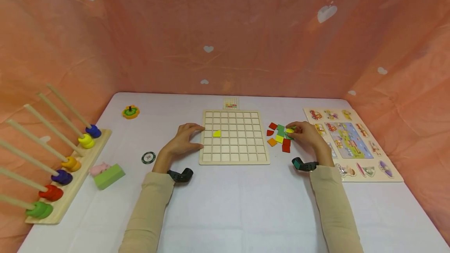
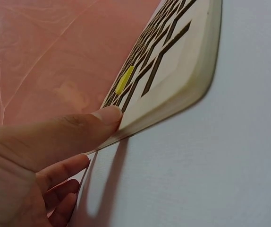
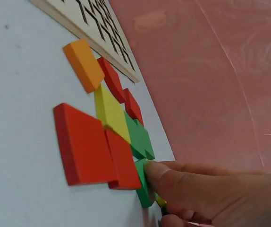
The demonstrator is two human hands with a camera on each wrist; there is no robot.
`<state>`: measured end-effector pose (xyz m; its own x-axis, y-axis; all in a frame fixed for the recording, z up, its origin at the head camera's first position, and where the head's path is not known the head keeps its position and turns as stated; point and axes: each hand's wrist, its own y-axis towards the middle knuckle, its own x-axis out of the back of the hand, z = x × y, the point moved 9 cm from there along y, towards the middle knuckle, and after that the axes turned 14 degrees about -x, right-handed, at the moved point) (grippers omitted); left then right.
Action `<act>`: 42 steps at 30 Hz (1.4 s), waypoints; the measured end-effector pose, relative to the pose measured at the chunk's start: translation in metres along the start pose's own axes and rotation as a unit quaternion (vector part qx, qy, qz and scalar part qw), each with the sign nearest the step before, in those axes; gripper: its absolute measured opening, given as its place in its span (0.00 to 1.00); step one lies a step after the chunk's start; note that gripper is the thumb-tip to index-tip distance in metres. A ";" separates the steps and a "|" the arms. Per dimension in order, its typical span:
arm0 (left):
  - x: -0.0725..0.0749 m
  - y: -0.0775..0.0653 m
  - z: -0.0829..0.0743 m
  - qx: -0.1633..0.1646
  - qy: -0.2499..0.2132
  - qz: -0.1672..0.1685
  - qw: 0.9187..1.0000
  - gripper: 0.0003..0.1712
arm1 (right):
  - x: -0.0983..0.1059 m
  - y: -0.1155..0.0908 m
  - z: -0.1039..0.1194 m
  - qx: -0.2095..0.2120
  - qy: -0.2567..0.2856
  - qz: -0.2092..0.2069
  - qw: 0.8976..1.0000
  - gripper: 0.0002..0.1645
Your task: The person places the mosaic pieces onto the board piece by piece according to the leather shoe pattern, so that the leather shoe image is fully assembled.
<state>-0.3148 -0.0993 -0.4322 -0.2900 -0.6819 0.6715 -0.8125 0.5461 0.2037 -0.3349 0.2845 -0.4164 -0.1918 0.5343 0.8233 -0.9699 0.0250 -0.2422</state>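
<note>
A wooden grid board (image 1: pixel 234 159) lies in the middle of the table, with one yellow tile (image 1: pixel 216 133) in a cell on its left side. My left hand (image 1: pixel 184 139) touches the board's left edge. In the left wrist view the thumb (image 2: pixel 108 115) lies against that edge, its fingers loosely bent. To the right of the board, my right hand (image 1: pixel 306 134) pinches a yellow tile (image 1: pixel 289 130) at the loose pile. A green tile (image 3: pixel 145 187) sits against its thumb. Red tiles (image 3: pixel 86 146), another yellow tile (image 3: pixel 111 112) and an orange tile (image 3: pixel 83 66) lie nearby.
A small pattern card (image 1: pixel 231 103) touches the board's far edge. At right lies a picture puzzle (image 1: pixel 379 175). On the left are a peg stand with rings (image 1: pixel 75 179), a green block (image 1: pixel 109 176), a pink pig figure (image 1: pixel 99 168), a round chip (image 1: pixel 148 157) and a tree piece (image 1: pixel 131 112).
</note>
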 end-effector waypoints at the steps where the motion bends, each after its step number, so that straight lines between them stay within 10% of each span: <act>1: 0.000 0.000 0.000 0.000 0.001 0.000 1.000 0.35 | 0.000 0.000 0.000 0.001 0.002 -0.003 1.000 0.19; 42: 0.000 0.001 0.002 0.013 0.000 0.003 1.000 0.35 | -0.001 -0.006 0.002 -0.007 -0.025 -0.007 1.000 0.23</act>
<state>-0.3165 -0.1002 -0.4337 -0.2943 -0.6785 0.6731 -0.8234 0.5376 0.1818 -0.3294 0.2821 -0.4145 -0.1868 0.4903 0.8513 -0.9703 0.0438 -0.2381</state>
